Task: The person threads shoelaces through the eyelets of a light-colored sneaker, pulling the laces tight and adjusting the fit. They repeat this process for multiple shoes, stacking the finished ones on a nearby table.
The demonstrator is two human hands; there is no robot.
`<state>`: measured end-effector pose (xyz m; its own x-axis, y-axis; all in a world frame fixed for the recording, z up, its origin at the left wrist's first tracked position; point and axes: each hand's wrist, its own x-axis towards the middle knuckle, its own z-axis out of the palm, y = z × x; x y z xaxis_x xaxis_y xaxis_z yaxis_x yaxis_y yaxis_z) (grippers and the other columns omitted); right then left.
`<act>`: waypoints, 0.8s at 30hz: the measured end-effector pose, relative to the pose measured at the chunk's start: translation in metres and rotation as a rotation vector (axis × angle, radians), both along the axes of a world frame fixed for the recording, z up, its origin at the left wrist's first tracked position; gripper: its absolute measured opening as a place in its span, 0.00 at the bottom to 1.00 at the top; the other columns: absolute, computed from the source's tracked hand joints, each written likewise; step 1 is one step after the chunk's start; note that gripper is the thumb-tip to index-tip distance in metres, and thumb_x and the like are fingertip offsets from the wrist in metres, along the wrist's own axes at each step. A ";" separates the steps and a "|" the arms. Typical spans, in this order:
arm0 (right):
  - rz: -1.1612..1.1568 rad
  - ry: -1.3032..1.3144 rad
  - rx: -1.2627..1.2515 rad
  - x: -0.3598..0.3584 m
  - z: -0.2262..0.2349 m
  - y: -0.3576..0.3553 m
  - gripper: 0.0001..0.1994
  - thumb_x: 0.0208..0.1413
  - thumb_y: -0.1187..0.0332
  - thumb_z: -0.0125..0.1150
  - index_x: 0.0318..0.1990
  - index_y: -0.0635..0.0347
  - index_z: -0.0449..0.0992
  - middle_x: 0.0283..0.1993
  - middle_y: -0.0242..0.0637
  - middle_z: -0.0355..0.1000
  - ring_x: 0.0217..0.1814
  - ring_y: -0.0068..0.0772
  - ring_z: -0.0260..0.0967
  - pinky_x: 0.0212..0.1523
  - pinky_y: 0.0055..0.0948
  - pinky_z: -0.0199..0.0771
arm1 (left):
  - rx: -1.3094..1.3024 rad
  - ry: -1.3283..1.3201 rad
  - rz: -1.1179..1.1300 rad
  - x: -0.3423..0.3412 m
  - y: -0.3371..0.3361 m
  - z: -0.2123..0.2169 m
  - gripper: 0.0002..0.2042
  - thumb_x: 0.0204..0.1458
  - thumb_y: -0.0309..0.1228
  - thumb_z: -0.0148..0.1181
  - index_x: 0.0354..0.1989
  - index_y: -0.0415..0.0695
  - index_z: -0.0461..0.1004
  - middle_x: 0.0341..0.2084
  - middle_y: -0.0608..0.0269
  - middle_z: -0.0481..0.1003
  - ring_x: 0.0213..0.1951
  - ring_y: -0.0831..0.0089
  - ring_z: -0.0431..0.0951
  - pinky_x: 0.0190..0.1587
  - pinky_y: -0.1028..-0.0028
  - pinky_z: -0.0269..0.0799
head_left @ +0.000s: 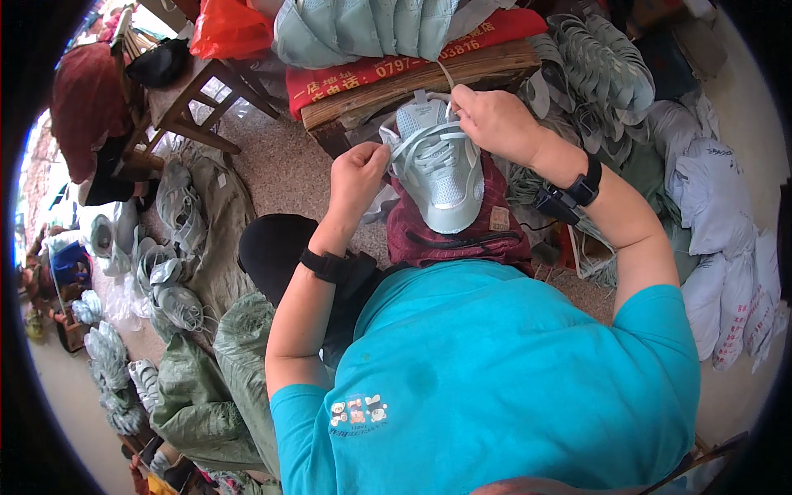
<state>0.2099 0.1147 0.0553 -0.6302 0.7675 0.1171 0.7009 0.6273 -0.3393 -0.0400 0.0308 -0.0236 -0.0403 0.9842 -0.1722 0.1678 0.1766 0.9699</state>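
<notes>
A pale grey-green sneaker upper rests over a dark red cloth in front of me, its rounded toe towards my body. A pale shoelace crosses its tongue and rises in a free length past my right hand. That hand is closed, thumb and fingers pinching the lace at the upper's far right side. At the left edge of the upper, my left hand is also closed, its fingertips pinched by the lace loops. Exactly how much lace lies inside the left fingers is hidden.
Just beyond stands a wooden bench with a red cloth and a row of pale uppers. More uppers are piled at right, beside white sacks. Left are a wooden stool, loose uppers and green sacks.
</notes>
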 end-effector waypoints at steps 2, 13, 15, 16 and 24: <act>0.002 -0.066 -0.035 -0.007 0.003 -0.001 0.10 0.58 0.71 0.55 0.45 0.62 0.67 0.30 0.50 0.76 0.35 0.57 0.75 0.35 0.49 0.74 | -0.050 -0.028 -0.032 -0.002 0.003 0.004 0.11 0.58 0.33 0.58 0.33 0.35 0.79 0.21 0.73 0.72 0.24 0.86 0.66 0.26 0.79 0.63; 0.217 -0.067 -0.427 0.004 0.030 0.040 0.14 0.56 0.72 0.58 0.50 0.59 0.73 0.31 0.37 0.73 0.33 0.31 0.71 0.38 0.32 0.71 | -0.365 -0.199 -0.215 -0.008 0.034 0.032 0.11 0.54 0.30 0.54 0.18 0.48 0.70 0.14 0.76 0.64 0.15 0.84 0.57 0.19 0.78 0.48; 0.253 -0.066 -0.506 0.010 0.032 0.053 0.14 0.55 0.72 0.60 0.50 0.59 0.74 0.30 0.34 0.73 0.33 0.28 0.70 0.37 0.30 0.71 | -0.361 -0.114 -0.231 -0.006 0.036 0.039 0.12 0.53 0.29 0.53 0.16 0.49 0.66 0.13 0.76 0.61 0.14 0.84 0.53 0.18 0.77 0.45; 0.272 -0.065 -0.544 0.011 0.032 0.058 0.15 0.54 0.72 0.61 0.50 0.59 0.74 0.30 0.33 0.72 0.33 0.26 0.69 0.37 0.30 0.70 | -0.411 -0.182 -0.231 -0.007 0.037 0.039 0.13 0.52 0.29 0.53 0.16 0.50 0.66 0.12 0.76 0.60 0.14 0.83 0.53 0.18 0.77 0.45; 0.180 -0.007 -0.827 0.012 0.026 0.070 0.14 0.53 0.68 0.67 0.46 0.59 0.76 0.29 0.29 0.71 0.33 0.21 0.67 0.35 0.26 0.69 | -0.584 -0.561 -0.206 -0.014 0.044 0.022 0.13 0.47 0.28 0.53 0.13 0.53 0.62 0.11 0.76 0.55 0.14 0.79 0.51 0.20 0.75 0.49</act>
<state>0.2220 0.1845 0.0810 -0.7499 0.4923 -0.4419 0.6175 0.2813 -0.7345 -0.0543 0.0748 -0.0019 0.3746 0.7088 -0.5977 -0.2286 0.6953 0.6814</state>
